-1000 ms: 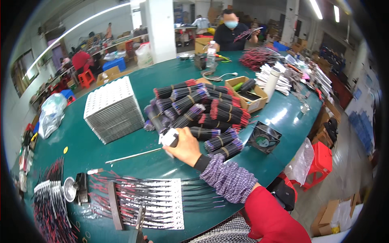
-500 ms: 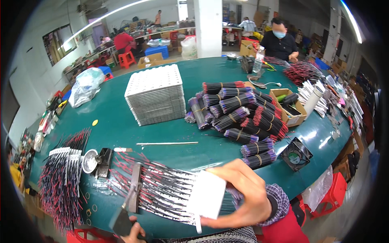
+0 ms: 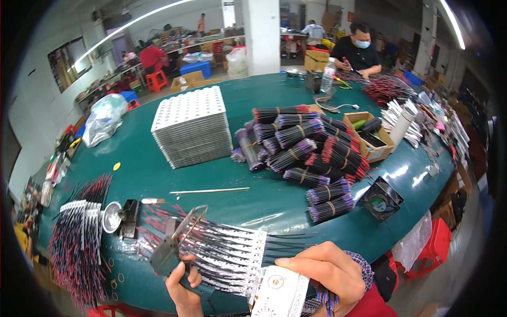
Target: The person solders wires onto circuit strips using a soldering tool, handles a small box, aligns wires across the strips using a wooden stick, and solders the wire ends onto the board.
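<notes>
My left hand (image 3: pixel 184 288) grips the handle of a dark soldering gun (image 3: pixel 171 252), its thin metal tip pointing up over the work. My right hand (image 3: pixel 335 272) holds a small white box (image 3: pixel 281 293) between thumb and fingers, with a bunch of purple-tipped black wires (image 3: pixel 328 298) under the palm. Between the hands lie white circuit-board strips (image 3: pixel 240 253) side by side, with black wires along them and red wires (image 3: pixel 158 216) out to the left. A dark metal bar (image 3: pixel 170 227) rests across their left part, partly hidden by the soldering gun.
Beyond stand a stack of white panels (image 3: pixel 193 129) and a pile of banded wire bundles (image 3: pixel 296 142). At left are finished-looking wired strips (image 3: pixel 79 238) and a small metal dish (image 3: pixel 112 216). A black fan (image 3: pixel 381 199) sits right; a masked co-worker (image 3: pixel 359 53) sits across.
The soldering gun has risen and moved right over the strips. My right hand has drawn the white box toward me and tilted it, uncovering the strips' right ends and black wires there.
</notes>
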The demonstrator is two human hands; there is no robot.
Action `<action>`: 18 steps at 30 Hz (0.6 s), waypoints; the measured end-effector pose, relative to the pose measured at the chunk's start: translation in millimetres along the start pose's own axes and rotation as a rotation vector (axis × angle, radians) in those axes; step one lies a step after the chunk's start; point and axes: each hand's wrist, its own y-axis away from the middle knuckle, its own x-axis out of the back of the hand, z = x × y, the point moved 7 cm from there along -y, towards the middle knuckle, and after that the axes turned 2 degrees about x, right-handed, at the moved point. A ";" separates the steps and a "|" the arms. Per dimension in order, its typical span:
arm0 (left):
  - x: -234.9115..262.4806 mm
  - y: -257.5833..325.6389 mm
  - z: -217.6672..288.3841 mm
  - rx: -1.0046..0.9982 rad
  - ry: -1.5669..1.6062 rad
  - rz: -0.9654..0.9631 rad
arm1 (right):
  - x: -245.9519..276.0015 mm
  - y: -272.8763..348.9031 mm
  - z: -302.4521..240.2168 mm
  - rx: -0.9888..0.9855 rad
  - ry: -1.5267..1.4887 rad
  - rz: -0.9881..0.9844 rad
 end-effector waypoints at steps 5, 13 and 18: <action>42.3 4.6 -27.8 0.115 0.059 0.106 | 19.4 -11.4 -4.4 -0.102 0.013 0.054; 60.7 14.9 -35.1 0.168 0.132 0.078 | 19.7 -8.2 -4.8 -0.139 0.086 0.033; 63.4 14.6 -36.9 0.149 0.133 0.046 | 20.6 -8.9 -2.8 -0.180 0.074 0.069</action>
